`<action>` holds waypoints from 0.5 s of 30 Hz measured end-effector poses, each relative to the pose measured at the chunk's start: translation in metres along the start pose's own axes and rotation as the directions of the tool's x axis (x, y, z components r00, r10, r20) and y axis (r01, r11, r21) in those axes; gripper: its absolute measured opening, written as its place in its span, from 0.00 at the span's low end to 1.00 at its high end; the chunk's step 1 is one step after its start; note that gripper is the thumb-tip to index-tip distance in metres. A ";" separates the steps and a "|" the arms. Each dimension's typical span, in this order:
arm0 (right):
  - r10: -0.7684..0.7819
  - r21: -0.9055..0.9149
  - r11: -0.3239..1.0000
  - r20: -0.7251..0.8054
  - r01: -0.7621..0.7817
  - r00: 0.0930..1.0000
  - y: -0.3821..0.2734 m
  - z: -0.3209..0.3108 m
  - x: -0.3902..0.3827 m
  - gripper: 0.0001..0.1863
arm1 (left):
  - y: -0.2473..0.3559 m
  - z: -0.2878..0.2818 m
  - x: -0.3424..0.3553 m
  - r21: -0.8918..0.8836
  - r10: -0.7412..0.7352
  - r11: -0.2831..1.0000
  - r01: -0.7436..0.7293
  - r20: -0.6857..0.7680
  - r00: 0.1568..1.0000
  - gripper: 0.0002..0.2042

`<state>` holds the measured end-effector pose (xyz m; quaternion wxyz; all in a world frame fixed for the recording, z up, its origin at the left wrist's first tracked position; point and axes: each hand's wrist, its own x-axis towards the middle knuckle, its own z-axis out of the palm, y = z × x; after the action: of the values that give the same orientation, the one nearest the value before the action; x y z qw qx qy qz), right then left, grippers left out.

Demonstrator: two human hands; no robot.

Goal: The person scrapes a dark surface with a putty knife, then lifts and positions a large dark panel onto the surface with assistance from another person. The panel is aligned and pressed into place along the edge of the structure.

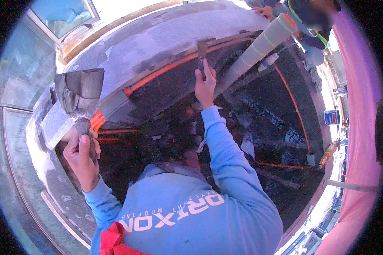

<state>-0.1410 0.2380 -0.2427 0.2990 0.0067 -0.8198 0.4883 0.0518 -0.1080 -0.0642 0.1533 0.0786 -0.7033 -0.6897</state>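
Note:
My left hand (81,159) is wrapped round the handle of a broad-bladed putty knife (79,91). Its blade points up and away and looks coated with dark grey material. Farther off, near the middle, my right hand (205,87) grips a smaller putty knife (203,47) with the index finger stretched along it. That blade is at the grey curved ledge (157,34), near its inner edge; I cannot tell whether it touches. A pale block (61,127) lies beside my left hand.
A long pale tube (259,53) slants across a dark sheet-lined recess (281,123). Orange cord (290,95) runs through it. Another person (310,21) is at the far right. A blue tin (331,117) and an orange tool (327,155) sit on the right edge. Glass panels (19,76) stand at left.

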 end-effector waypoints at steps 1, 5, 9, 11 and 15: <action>-0.031 -0.022 0.999 -0.002 0.031 1.000 0.000 0.000 -0.001 0.26 | 0.000 0.001 0.001 -0.010 -0.010 1.000 0.010 -0.017 1.000 0.14; -0.043 0.003 0.999 0.001 0.043 0.999 0.007 -0.001 -0.003 0.26 | -0.001 0.002 0.002 -0.032 -0.040 0.999 0.039 -0.035 0.999 0.13; -0.041 -0.107 0.993 0.000 0.040 0.999 0.008 -0.007 -0.004 0.26 | -0.003 0.003 0.005 -0.034 -0.031 0.999 0.032 0.034 0.999 0.13; -0.067 -0.167 0.983 0.026 0.070 0.997 0.009 -0.014 -0.003 0.26 | 0.001 0.010 0.007 0.001 -0.033 0.999 0.033 0.036 0.999 0.14; -0.033 -0.123 0.991 0.108 0.046 0.994 -0.028 -0.054 -0.007 0.25 | 0.007 0.015 0.013 0.221 -0.100 0.973 0.072 0.118 0.988 0.18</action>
<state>-0.1008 0.2651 -0.2048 0.2648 0.0300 -0.8633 0.4286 0.0353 -0.0977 -0.0560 0.0683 0.0809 -0.7784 -0.6187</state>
